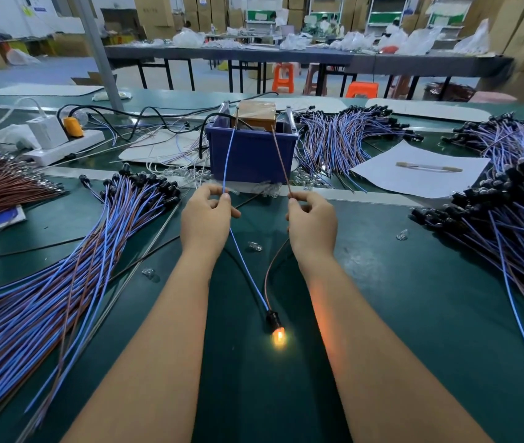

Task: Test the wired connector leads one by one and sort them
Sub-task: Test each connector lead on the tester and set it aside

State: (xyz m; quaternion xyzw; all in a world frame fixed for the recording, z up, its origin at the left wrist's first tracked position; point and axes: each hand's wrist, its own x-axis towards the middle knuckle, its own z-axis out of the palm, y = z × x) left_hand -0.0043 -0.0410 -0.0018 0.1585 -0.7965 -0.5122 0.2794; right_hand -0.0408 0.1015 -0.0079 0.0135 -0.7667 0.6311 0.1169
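Between the forearms, near the table's front edge, the lead's lit bulb (278,337) lay on the green mat (398,282), its two wires running away to the far blue bin (251,151). The left hand (207,215) pinched the blue wire (244,270) and the right hand (311,219) pinched the brown wire (272,266), both stretched toward the bin's contacts. Judging by the glow, this lead passed, and the sorted bundle (62,266) lay nearer the left hand.

A factory assembly hall: a long green workbench (382,251) heaped with bundled wire leads (62,266), stacked cardboard cartons (155,11) along the walls, further work tables (254,55) piled with plastic bags (190,38), and orange stools (283,76) beneath.
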